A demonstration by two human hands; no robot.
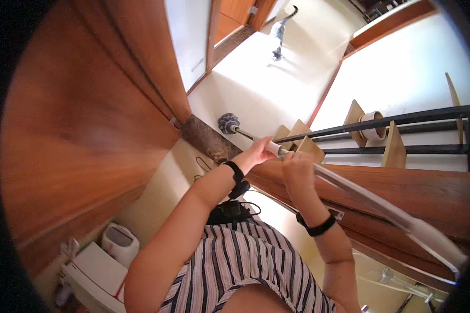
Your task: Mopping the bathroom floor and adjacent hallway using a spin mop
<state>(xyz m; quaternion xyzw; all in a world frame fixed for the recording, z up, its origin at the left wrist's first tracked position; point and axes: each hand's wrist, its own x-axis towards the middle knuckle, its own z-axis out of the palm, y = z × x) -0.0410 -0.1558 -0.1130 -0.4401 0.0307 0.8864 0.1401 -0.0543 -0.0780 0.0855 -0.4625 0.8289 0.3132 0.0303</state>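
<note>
My left hand (259, 151) grips the white pole of a long duster (372, 200) near its front part. Just behind it, my right hand (297, 168) is closed around the same pole. The pole runs from the lower right up to a grey fluffy duster head (227, 123), which rests near the dark stone threshold (206, 139) at the foot of a wooden door (83, 130). Both wrists wear black bands.
A black metal railing (402, 121) with wooden steps stands to the right. A cat (278, 34) walks away on the pale floor ahead. A white appliance (120, 242) and white boxes sit at lower left. Cables lie on the floor by the threshold.
</note>
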